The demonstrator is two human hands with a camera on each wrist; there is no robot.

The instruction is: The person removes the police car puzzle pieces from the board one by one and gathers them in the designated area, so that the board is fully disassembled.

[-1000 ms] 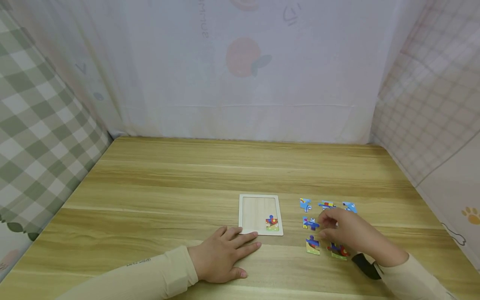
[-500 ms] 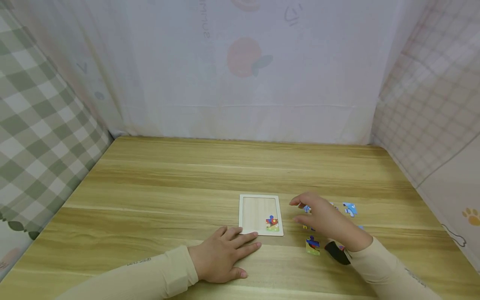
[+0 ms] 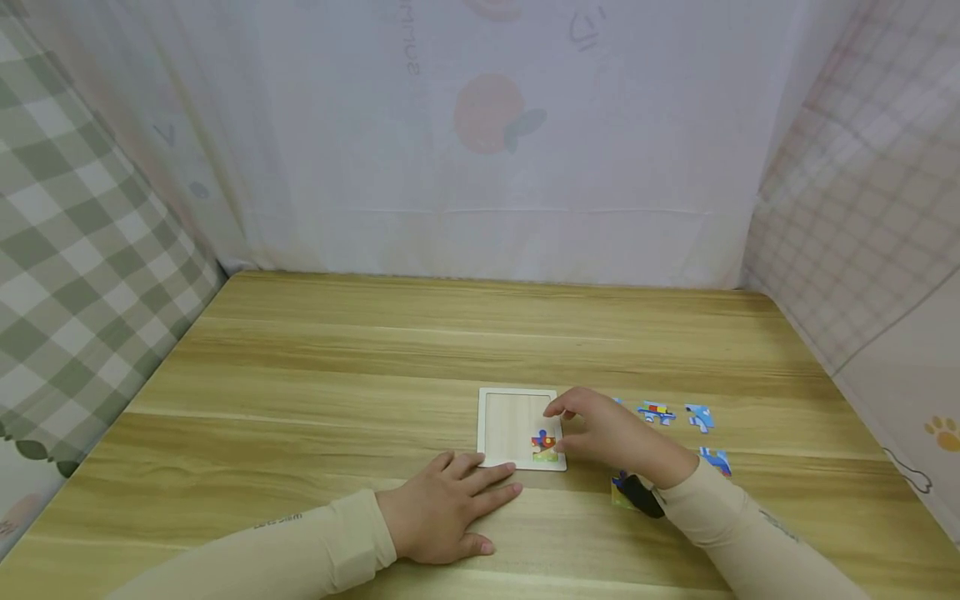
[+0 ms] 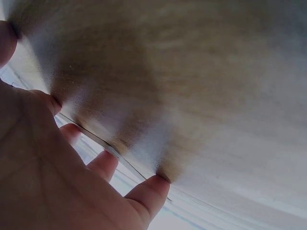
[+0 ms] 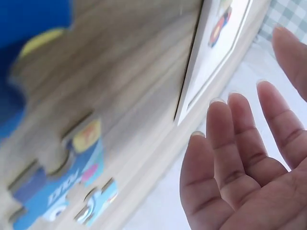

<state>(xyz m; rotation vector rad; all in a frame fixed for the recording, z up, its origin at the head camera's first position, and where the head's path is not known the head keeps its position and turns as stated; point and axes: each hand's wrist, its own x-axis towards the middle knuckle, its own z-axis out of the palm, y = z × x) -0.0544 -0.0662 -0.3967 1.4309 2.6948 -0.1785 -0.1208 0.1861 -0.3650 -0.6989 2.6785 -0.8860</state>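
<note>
My left hand point(image 3: 448, 510) lies spread on the table, its fingertips on the near edge of a wooden puzzle tray point(image 3: 482, 425). In the left wrist view, the left fingertips point(image 4: 152, 189) press down at the tray's edge. One jigsaw piece point(image 3: 545, 447), coloured blue, red and green, lies in the tray's lower right corner. Over the tray's right edge hovers my right hand point(image 3: 611, 433), thumb and forefinger apart beside that piece. The right wrist view shows nothing between the right fingers point(image 5: 221, 127). A blue lettered puzzle piece point(image 5: 62, 187) lies below this hand, hidden in the head view.
Several loose jigsaw pieces lie right of the tray, including a blue piece with red and yellow point(image 3: 657, 412), a light blue piece point(image 3: 701, 417) and another blue piece point(image 3: 716, 461). My right forearm partly covers others. Fabric walls point(image 3: 487, 233) stand behind and beside the wooden table point(image 3: 337, 350).
My right hand has moved left from above the loose pieces to the tray's right edge. The left hand and the tray have stayed in place.
</note>
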